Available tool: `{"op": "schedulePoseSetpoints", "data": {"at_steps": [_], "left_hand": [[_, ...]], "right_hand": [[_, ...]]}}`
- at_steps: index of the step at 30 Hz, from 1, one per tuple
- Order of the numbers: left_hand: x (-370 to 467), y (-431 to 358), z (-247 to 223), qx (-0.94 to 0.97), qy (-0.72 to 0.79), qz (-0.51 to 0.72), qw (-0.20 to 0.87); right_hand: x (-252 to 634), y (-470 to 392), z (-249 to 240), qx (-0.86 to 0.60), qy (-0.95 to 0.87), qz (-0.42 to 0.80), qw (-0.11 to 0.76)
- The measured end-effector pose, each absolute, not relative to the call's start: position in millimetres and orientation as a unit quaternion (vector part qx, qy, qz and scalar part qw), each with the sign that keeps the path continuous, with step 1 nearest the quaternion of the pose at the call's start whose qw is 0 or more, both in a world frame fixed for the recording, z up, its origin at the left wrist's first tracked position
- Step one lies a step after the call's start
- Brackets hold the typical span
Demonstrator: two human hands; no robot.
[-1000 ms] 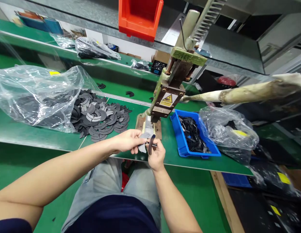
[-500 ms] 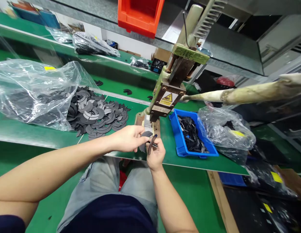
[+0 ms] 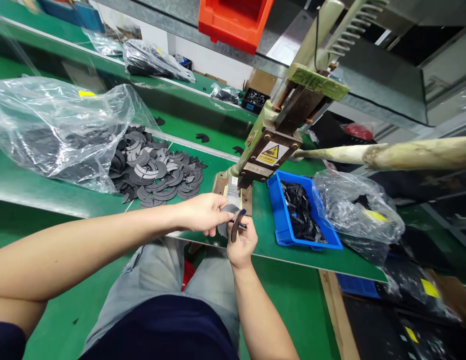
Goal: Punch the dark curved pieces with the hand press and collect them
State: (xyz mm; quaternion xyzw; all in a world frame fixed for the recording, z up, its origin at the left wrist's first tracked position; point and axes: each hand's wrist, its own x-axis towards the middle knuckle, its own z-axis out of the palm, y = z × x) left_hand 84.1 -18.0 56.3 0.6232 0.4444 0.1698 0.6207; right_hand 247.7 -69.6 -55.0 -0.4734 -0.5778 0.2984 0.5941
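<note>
In front of the hand press [image 3: 272, 150], my two hands meet at the bench edge. My left hand [image 3: 208, 214] pinches a flat grey curved plastic piece [image 3: 222, 228] between thumb and fingers. Closed around a dark curved strip [image 3: 238, 226] is my right hand [image 3: 243, 245], with the strip standing up out of the fingers. The two pieces are close together; whether they touch is hidden by my fingers. To the left lies a heap of grey curved plastic pieces [image 3: 153, 172], spilling from a clear plastic bag [image 3: 60, 130].
Right of the press stands a blue bin [image 3: 280, 220] of small black parts, beside another clear bag [image 3: 362, 215]. The press's long lever [image 3: 405, 154] reaches out to the right. An orange bin [image 3: 235, 25] sits on the shelf above. Loose pieces lie on the green surface behind.
The camera view has shifted slightly, so the press and bins appear further right. My hands stay together and hold the same pieces, almost unmoved.
</note>
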Motion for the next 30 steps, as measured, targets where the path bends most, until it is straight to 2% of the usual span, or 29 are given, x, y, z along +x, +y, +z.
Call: {"op": "schedulePoseSetpoints", "data": {"at_steps": [5, 7, 11, 14, 22, 24, 27, 30], "left_hand": [[69, -9, 46, 0.635, 0.446, 0.183, 0.604], [62, -11, 42, 0.662, 0.462, 0.221, 0.546], [59, -21, 34, 0.738, 0.469, 0.319, 0.365], [65, -26, 26, 0.783, 0.436, 0.300, 0.326], [70, -24, 8, 0.708, 0.465, 0.312, 0.431], [72, -27, 5, 0.658, 0.457, 0.329, 0.500], [76, -31, 3, 0.587, 0.383, 0.279, 0.657], [81, -33, 1, 0.570, 0.323, 0.251, 0.712]], "right_hand": [[264, -65, -53, -0.472, -0.645, 0.266, 0.538], [272, -63, -49, -0.469, -0.675, 0.249, 0.511], [279, -62, -44, -0.462, -0.714, 0.222, 0.477], [279, -64, -45, -0.450, -0.728, 0.209, 0.473], [280, -71, -44, -0.427, -0.726, 0.214, 0.495], [282, -74, -40, -0.427, -0.720, 0.228, 0.497], [287, -79, -32, -0.432, -0.711, 0.269, 0.485], [293, -84, -24, -0.452, -0.688, 0.327, 0.464]]}}
